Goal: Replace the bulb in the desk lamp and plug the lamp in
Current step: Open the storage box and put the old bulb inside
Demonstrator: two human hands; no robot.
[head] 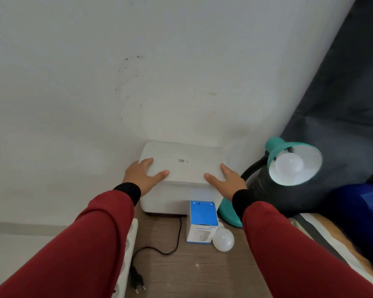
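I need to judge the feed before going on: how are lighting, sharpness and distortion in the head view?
Head view: soft, even light, no harsh glare; faint shadows under the white rectangular box. The frosted bulb in the teal desk lamp looks unlit. Wide-angle stretch enlarges the red sleeves at the bottom edge. The small code on the box and the print on the blue-and-white bulb carton are too soft to read.

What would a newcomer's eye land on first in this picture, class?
Two red-sleeved arms reach in, the left hand and right hand resting on the front corners of a white box against the wall. To the right, a teal desk lamp shows its fitted bulb; a loose bulb lies beside a blue bulb carton.
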